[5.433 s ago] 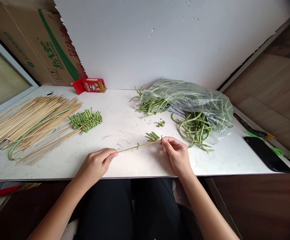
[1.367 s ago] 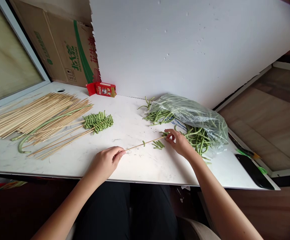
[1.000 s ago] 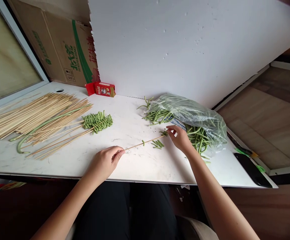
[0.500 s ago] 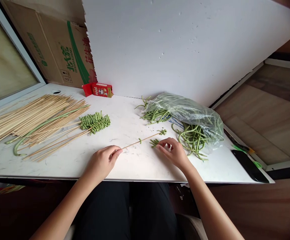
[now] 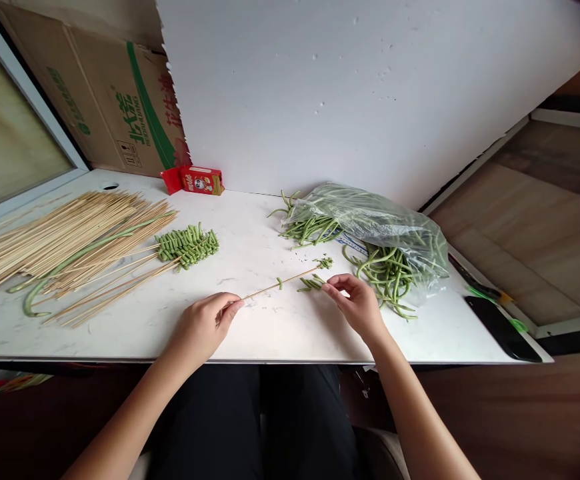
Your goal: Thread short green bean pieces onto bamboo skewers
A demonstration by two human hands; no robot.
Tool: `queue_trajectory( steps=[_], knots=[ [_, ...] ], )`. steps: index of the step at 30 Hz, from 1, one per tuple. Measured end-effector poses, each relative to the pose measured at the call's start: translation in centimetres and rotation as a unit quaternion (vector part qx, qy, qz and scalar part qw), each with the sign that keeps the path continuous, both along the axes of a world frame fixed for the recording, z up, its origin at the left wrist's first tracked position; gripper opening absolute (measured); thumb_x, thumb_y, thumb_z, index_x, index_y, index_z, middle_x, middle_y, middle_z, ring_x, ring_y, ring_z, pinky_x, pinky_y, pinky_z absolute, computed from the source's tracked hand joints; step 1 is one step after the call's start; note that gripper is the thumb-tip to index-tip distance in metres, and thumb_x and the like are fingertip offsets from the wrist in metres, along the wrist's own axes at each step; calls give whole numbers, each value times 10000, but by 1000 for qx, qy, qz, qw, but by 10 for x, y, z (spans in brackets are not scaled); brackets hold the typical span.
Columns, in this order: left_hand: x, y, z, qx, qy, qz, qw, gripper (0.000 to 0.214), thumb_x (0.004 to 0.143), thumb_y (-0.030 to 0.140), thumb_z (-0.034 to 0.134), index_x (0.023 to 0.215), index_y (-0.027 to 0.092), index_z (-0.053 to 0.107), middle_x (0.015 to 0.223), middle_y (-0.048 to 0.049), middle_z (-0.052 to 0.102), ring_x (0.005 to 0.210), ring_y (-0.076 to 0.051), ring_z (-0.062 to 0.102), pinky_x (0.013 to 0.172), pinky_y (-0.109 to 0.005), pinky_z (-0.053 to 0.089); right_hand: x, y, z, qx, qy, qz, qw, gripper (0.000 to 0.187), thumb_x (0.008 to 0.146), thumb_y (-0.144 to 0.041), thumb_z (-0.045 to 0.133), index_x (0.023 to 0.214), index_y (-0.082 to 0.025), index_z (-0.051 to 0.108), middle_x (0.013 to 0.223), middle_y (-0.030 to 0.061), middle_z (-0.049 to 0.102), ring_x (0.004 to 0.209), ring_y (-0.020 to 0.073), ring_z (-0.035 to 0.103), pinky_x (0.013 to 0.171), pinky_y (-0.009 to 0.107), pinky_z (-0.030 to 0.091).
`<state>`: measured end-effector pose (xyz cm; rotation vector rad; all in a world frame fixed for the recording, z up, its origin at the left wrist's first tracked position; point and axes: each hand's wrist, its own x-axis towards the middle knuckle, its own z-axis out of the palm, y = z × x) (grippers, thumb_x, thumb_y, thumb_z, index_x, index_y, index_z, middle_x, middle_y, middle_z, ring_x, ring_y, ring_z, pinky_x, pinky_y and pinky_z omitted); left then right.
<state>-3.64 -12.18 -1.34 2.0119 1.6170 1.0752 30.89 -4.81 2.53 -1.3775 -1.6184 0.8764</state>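
My left hand (image 5: 211,327) is closed on the blunt end of a thin bamboo skewer (image 5: 263,289), which slants up to the right above the white table. One short piece of green bean (image 5: 280,283) is threaded on the skewer. My right hand (image 5: 354,303) pinches a cut bean piece between thumb and fingertips, partly hidden by the fingers. Just left of those fingertips lies a small row of cut bean pieces (image 5: 309,285). Tiny bean ends (image 5: 325,263) are heaped beyond the skewer's tip.
Bamboo skewers (image 5: 65,233) are piled at left with long beans across them. Filled skewers of bean pieces (image 5: 188,245) lie beside. A plastic bag of long beans (image 5: 370,217), a red box (image 5: 203,181) and a black phone (image 5: 503,328) are also on the table (image 5: 250,233).
My right hand has drawn slightly right, away from the row of cut bean pieces, its fingertips pinched together. My left hand and the skewer stay almost where they were.
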Motion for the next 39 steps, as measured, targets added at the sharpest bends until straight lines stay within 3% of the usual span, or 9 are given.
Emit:
queue_trajectory(
  steps=[3, 7, 13, 22, 39],
  knots=[
    [0, -1, 0, -2, 1, -16, 1000, 244, 1071, 424, 581, 1021, 245, 738, 945, -33, 805, 786, -170, 726, 730, -257, 541, 1, -5, -6, -72, 185, -14, 980, 468, 814, -597, 873, 1094, -235, 774, 898, 61, 741, 658, 174, 565, 533, 305, 432],
    [1, -2, 2, 2, 9, -33, 999, 228, 1078, 401, 578, 1034, 243, 736, 967, -31, 801, 799, -163, 718, 729, -248, 525, 2, -13, -12, -116, 288, 12, 951, 366, 862, -546, 859, 1066, -247, 806, 995, 73, 758, 804, 190, 650, 618, 296, 514],
    [4, -4, 5, 31, 38, -55, 997, 186, 1078, 347, 582, 1032, 243, 728, 946, -15, 784, 786, -144, 706, 733, -234, 510, 5, -17, -10, -168, 324, 31, 930, 329, 892, -514, 840, 1048, -226, 810, 1054, 95, 784, 894, 212, 713, 707, 304, 563],
    [5, -5, 8, 34, 47, -59, 997, 185, 1078, 334, 586, 1041, 230, 734, 947, -20, 783, 786, -141, 706, 726, -227, 512, 4, -16, -11, -184, 361, 23, 914, 322, 854, -489, 891, 991, -204, 831, 886, 53, 731, 722, 143, 577, 624, 259, 486],
    [5, -5, 8, 48, 69, -58, 995, 195, 1084, 320, 578, 1029, 222, 738, 955, -17, 789, 806, -138, 718, 763, -228, 511, 2, -17, -12, -188, 409, 22, 893, 286, 806, -428, 948, 928, -190, 846, 853, 43, 729, 713, 115, 562, 625, 226, 466]
  ],
)
